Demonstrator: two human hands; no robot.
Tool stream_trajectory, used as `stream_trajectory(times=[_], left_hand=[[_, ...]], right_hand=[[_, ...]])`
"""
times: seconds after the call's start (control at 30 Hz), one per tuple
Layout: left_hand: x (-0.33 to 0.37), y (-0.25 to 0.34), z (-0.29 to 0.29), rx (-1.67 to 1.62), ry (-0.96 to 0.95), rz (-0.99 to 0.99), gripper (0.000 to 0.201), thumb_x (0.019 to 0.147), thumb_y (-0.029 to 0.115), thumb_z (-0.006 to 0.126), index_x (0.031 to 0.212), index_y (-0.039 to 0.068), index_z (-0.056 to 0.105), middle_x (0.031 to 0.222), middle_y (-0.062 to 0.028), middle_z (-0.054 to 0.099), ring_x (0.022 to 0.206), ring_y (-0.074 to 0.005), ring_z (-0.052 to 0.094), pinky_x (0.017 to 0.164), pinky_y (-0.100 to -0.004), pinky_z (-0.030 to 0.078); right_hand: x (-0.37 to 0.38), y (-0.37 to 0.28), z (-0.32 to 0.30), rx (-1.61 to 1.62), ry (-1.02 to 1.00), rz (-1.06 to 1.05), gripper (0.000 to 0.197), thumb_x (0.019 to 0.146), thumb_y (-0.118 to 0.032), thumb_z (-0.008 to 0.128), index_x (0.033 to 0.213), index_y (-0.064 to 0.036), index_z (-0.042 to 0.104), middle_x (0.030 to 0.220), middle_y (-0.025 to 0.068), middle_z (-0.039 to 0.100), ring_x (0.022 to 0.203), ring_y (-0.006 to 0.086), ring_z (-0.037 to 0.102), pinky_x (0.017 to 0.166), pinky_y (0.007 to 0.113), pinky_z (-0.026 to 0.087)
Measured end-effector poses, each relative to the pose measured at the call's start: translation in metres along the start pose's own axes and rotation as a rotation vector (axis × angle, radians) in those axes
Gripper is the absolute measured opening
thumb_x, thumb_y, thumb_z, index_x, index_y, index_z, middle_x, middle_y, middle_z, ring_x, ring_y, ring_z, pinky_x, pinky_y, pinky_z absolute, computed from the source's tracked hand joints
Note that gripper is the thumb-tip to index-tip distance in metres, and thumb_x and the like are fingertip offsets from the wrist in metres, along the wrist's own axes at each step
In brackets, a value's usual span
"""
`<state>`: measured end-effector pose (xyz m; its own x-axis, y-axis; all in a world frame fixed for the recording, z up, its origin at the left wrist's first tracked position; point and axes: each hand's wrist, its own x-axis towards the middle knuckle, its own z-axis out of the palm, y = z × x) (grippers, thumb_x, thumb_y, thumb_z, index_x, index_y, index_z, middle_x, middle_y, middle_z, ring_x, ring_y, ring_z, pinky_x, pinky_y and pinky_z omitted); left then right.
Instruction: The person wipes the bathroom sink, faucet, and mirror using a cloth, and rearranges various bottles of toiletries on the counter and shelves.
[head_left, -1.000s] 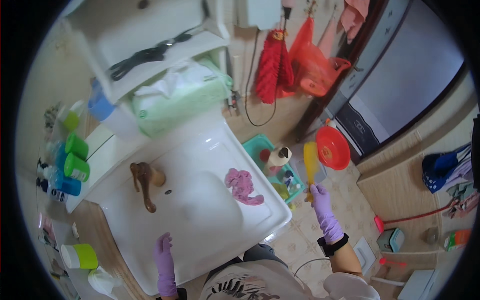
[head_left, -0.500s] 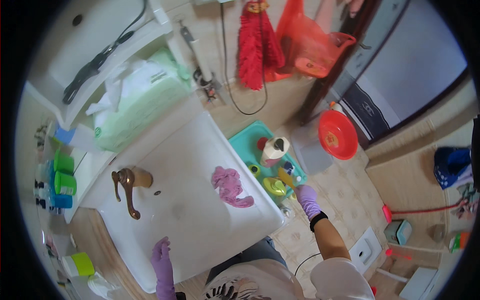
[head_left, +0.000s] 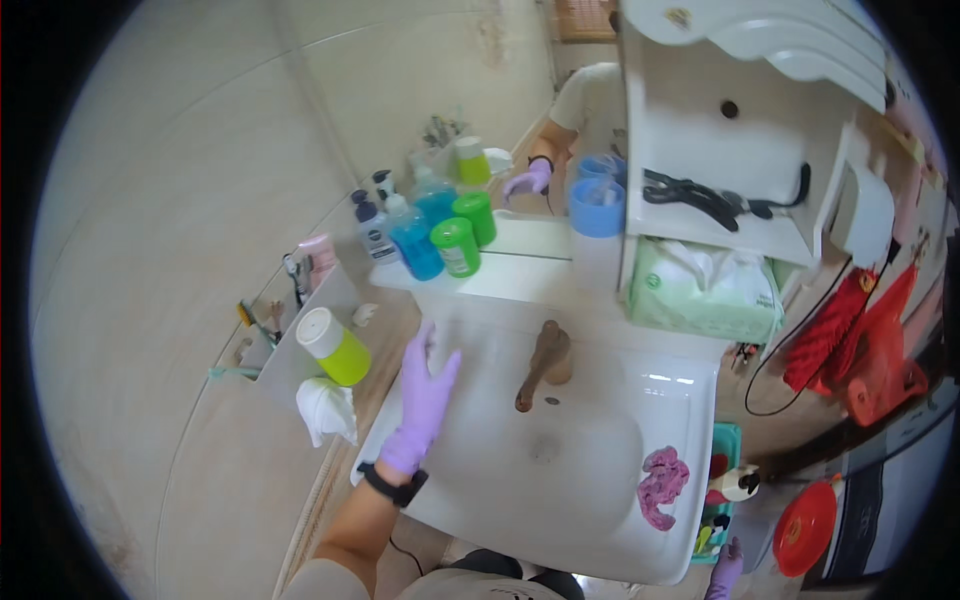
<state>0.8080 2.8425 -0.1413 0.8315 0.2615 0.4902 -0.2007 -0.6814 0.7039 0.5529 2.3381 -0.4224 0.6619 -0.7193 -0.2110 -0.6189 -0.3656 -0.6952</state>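
Observation:
My left hand (head_left: 424,398), in a purple glove with a black wristband, lies flat with fingers apart on the left rim of the white washbasin (head_left: 600,520). It holds nothing. A brown tap (head_left: 541,364) stands at the basin's back, to the right of that hand. A pink-purple cloth (head_left: 661,486) lies on the basin's right rim. My right hand (head_left: 726,571), also in a purple glove, shows only in part at the lower edge, down beside a teal basket (head_left: 727,445) of bottles; whether it holds anything is hidden.
Blue and green bottles (head_left: 440,235) stand on the ledge behind the basin, below a mirror (head_left: 520,120). A lime-green can (head_left: 335,347) and a white cloth (head_left: 326,410) sit on the left counter. A white shelf unit (head_left: 760,140), a green wipes pack (head_left: 700,290), red bags (head_left: 860,350) and a red bowl (head_left: 803,528) lie to the right.
The view swung up and left toward the mirror and wall. My left hand slid further up the basin's left rim. My right hand dropped lower beside the teal basket.

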Motion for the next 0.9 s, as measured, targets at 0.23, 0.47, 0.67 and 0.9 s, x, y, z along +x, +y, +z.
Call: stream_trajectory(times=[0.23, 0.47, 0.67, 0.9], left_hand=[[0.128, -0.028, -0.009, -0.159, 0.339, -0.032, 0.076, 0.073, 0.017, 0.066, 0.132, -0.005, 0.023, 0.130, -0.0230, 0.037, 0.121, -0.0301, 0.036, 0.101, -0.0348, 0.028], [0.173, -0.081, 0.000, -0.340, 0.305, -0.045, 0.099, 0.059, 0.020, 0.073, 0.135, -0.005, 0.014, 0.130, -0.0218, 0.038, 0.119, -0.0296, 0.040, 0.098, -0.0337, 0.032], [0.159, -0.070, -0.041, -0.102, 0.245, -0.136, 0.093, 0.048, 0.028, 0.078, 0.124, -0.003, 0.034, 0.112, -0.0193, 0.050, 0.106, -0.0293, 0.050, 0.088, -0.0351, 0.040], [0.113, -0.097, -0.049, -0.424, 0.490, 0.030, 0.077, 0.050, 0.019, 0.079, 0.113, -0.001, 0.041, 0.104, -0.0157, 0.051, 0.096, -0.0273, 0.053, 0.083, -0.0358, 0.043]], right_hand=[[-0.024, -0.024, -0.011, 0.346, 0.166, -0.166, 0.033, 0.087, -0.009, 0.050, 0.118, 0.0030, 0.050, 0.102, 0.0101, 0.058, 0.083, 0.0122, 0.054, 0.074, 0.025, 0.045], [-0.122, -0.190, -0.026, 0.249, 0.030, -0.357, 0.027, 0.084, -0.005, 0.051, 0.110, 0.0002, 0.055, 0.105, 0.0121, 0.054, 0.094, 0.0197, 0.052, 0.085, 0.030, 0.041], [-0.172, -0.345, 0.011, 0.319, -0.249, -0.747, 0.032, 0.079, -0.002, 0.055, 0.111, -0.0036, 0.057, 0.089, 0.0103, 0.062, 0.079, 0.0158, 0.059, 0.071, 0.027, 0.047], [-0.218, -0.528, 0.105, 0.346, -0.401, -1.079, 0.039, 0.080, -0.010, 0.058, 0.118, -0.0049, 0.050, 0.104, 0.0130, 0.056, 0.091, 0.0216, 0.055, 0.079, 0.029, 0.044]])
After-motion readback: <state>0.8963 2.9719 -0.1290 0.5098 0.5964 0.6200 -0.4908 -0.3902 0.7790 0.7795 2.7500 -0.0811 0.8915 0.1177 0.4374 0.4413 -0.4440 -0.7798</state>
